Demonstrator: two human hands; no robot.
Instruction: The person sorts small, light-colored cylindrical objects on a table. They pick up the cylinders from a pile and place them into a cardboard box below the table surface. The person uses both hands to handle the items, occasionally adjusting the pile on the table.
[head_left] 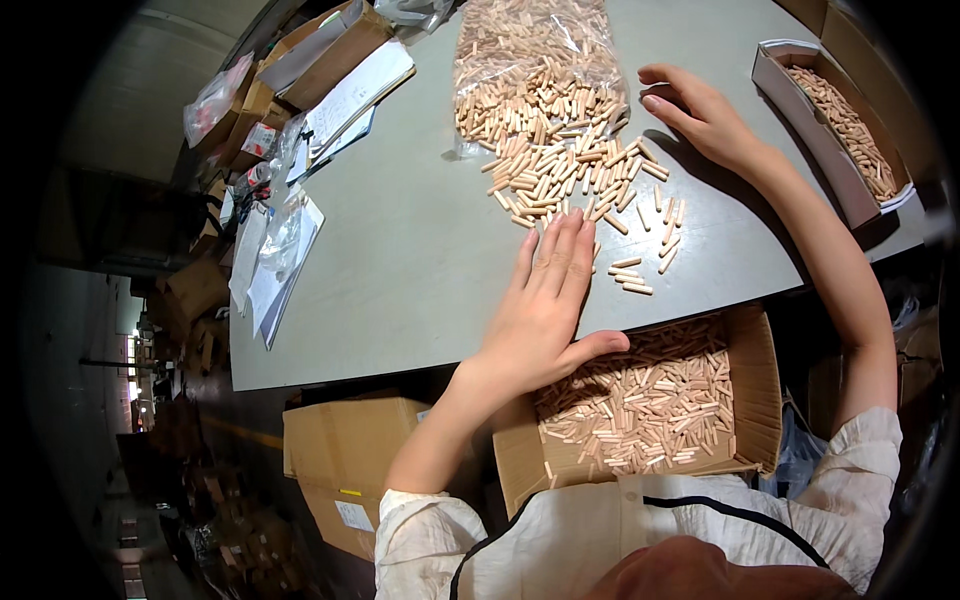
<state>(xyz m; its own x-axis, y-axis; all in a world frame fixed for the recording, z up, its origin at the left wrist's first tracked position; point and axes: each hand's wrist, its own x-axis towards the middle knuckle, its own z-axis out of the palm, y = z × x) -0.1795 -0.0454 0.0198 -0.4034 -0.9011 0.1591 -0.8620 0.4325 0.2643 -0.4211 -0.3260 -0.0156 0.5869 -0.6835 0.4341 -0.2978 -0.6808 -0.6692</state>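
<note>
Small wooden dowels [565, 175] spill across the grey table [390, 250] from the mouth of a clear plastic bag [535, 50] that is full of them. My left hand [545, 300] lies flat with its fingers together and thumb out, its fingertips touching the near edge of the spilled heap. To the right of the bag, my right hand [700, 115] hovers with loosely bent fingers and nothing in them. Under the table's front edge, an open cardboard box [755, 390] holds many more loose dowels. A few dowels lie scattered between my hands.
A long narrow carton [800, 120] of dowels stands at the table's right. Along the left edge are papers [355, 95], a small cardboard box [330, 60] and crumpled plastic [285, 235]. A closed carton [350, 450] sits below the table, left of the open box.
</note>
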